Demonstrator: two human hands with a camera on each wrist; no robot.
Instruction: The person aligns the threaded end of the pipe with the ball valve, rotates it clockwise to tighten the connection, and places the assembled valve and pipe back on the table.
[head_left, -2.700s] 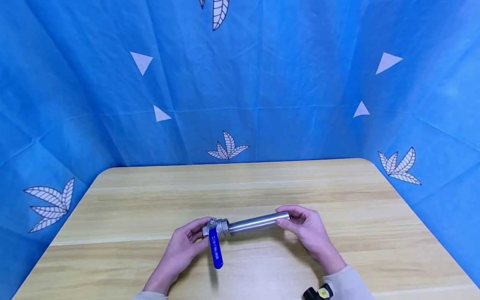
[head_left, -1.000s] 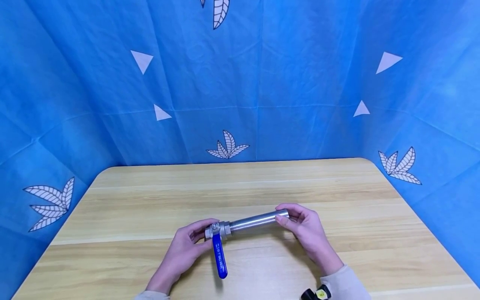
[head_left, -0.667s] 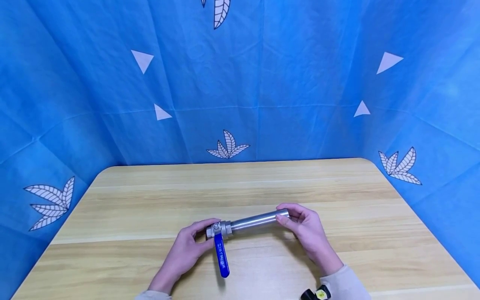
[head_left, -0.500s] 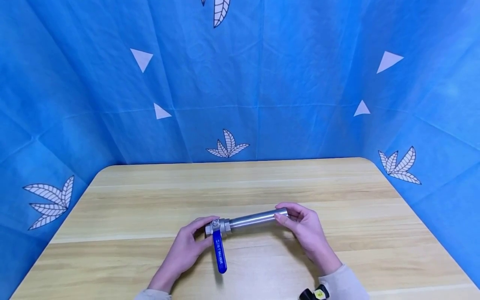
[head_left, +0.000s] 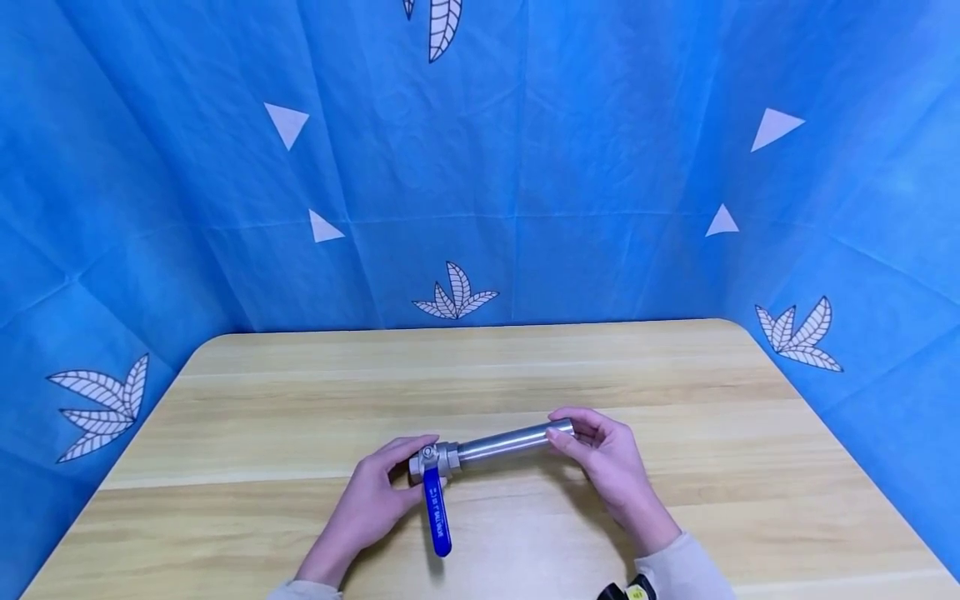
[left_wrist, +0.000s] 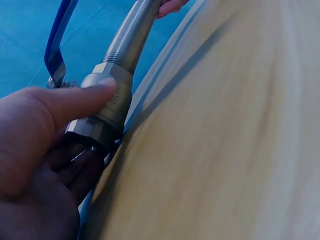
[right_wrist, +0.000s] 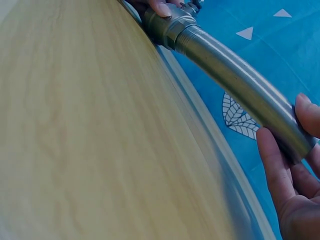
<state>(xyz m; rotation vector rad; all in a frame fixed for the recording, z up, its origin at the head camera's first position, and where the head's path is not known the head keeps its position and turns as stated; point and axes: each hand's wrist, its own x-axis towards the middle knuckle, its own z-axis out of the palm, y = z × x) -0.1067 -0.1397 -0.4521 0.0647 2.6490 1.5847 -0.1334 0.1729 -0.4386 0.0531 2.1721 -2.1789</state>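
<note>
My left hand [head_left: 372,500] grips a steel ball valve [head_left: 424,463] by its body, thumb on the near side. The valve's blue lever handle [head_left: 437,512] points toward me, with white lettering along it. A shiny steel pipe [head_left: 510,442] runs from the valve's right end, its threaded end [left_wrist: 119,61] at the valve's mouth with some threads showing. My right hand [head_left: 611,462] pinches the pipe's far end between thumb and fingers. Valve and pipe are held above the table, the pipe slanting slightly up to the right in the head view.
A wooden table [head_left: 480,367] with rounded back corners lies under both hands. Behind and beside it hangs a blue curtain [head_left: 480,167] printed with white leaves and triangles. A black wrist device [head_left: 630,592] sits by the right sleeve.
Since the oldest frame, the valve has moved slightly right and closer against the pipe, its lever shifting a little. Both hands keep their holds; the right hand has drifted slightly left.
</note>
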